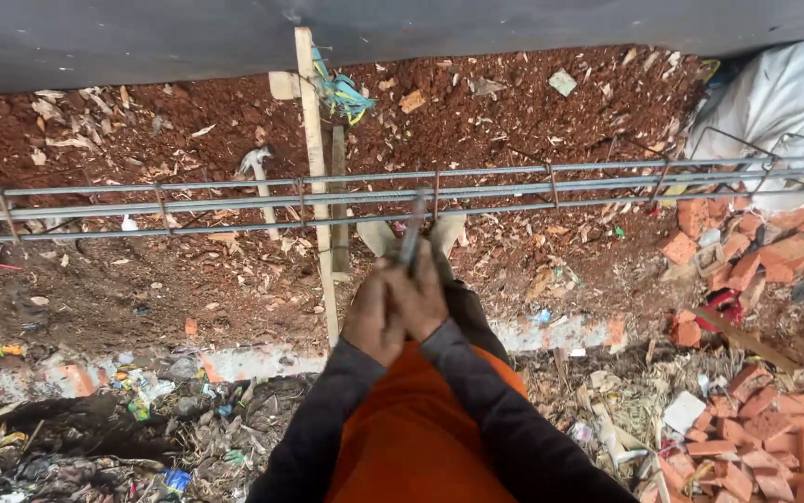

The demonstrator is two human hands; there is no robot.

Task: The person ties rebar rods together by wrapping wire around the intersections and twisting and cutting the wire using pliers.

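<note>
Dull grey metal rebar cage [476, 186], rough wooden stake [316, 168]

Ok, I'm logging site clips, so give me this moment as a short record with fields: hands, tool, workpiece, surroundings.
hands: left hand and right hand clasped together around one tool
tool: thin grey metal tool, tip reaching the cage
workpiece: long rebar cage of parallel bars and stirrups, lying horizontally across the view
support: upright wooden stake
ground: red soil with debris
right side: broken red bricks
</note>
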